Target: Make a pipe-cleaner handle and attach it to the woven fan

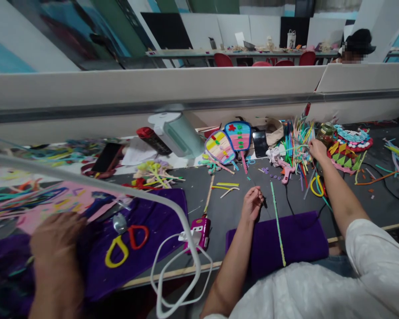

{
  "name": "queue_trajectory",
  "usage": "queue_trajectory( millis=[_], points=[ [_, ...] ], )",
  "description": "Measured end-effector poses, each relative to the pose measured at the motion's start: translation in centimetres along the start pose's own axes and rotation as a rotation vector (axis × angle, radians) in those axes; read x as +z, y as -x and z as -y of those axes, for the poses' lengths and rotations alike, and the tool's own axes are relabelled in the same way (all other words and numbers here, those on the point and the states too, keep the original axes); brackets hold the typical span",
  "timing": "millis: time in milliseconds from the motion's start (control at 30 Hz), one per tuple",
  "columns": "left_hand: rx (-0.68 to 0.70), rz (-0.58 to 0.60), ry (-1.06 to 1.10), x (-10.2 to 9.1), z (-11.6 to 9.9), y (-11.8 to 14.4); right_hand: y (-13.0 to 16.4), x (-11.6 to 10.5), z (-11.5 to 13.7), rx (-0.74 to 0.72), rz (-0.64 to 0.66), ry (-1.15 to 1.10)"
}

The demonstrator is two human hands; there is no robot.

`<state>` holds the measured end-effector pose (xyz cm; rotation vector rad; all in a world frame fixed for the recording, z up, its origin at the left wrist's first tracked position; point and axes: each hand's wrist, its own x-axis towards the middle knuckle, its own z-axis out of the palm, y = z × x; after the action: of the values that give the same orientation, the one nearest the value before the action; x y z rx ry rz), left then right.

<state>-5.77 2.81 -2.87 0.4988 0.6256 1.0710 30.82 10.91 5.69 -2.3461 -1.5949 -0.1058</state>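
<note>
My left hand (pixel 252 203) is closed in a pinch over the dark table, just above a folded purple cloth (pixel 302 232). Whatever lies between its fingers is too thin to make out. Across that cloth runs a long pale-green pipe cleaner (pixel 276 217), apart from the hand. Reaching forward, my right hand (pixel 318 150) has its fingers closed on a pipe cleaner at the edge of an upright bunch of colored pipe cleaners (pixel 299 144), beside a glass jar (pixel 326 132). A pink glue gun (pixel 287 172) and yellow-handled scissors (pixel 317 186) lie below the bunch.
At left, another person's hand (pixel 58 235) rests near a purple cloth (pixel 166 206) with red-and-yellow-handled scissors (pixel 118 250). A white lamp arm (pixel 146 195) crosses in front. Two decorated fans (pixel 238 135), a phone (pixel 260 144) and a magenta power socket (pixel 202 232) are on the table.
</note>
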Motion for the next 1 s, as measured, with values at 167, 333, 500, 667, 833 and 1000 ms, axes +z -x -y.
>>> queue_trajectory(
  millis=[167, 333, 500, 667, 833, 1000],
  points=[
    [-0.006, -0.004, 0.017, 0.0, 0.0, 0.0, -0.1, -1.8, 1.0, 0.003, -0.193, -0.090],
    [0.000, -0.003, -0.004, 0.1, 0.0, 0.0, -0.2, -2.4, 1.2, 0.091, -0.088, -0.084],
    [0.016, 0.017, -0.101, 0.7, 0.1, 0.2, 2.5, -1.4, 5.8, -0.119, -0.085, -0.555],
    [0.111, 0.042, -0.245, 1.6, -0.3, 0.6, 9.4, -0.4, 15.1, -0.443, 0.249, -0.975],
    [0.317, 0.100, -0.464, 2.5, -2.9, 0.6, 13.1, -1.8, 20.3, -0.537, 0.302, -1.088],
    [0.522, 0.089, -0.659, 2.3, -5.6, -0.2, 13.0, -3.2, 21.4, -0.548, 0.203, -1.078]
  ],
)
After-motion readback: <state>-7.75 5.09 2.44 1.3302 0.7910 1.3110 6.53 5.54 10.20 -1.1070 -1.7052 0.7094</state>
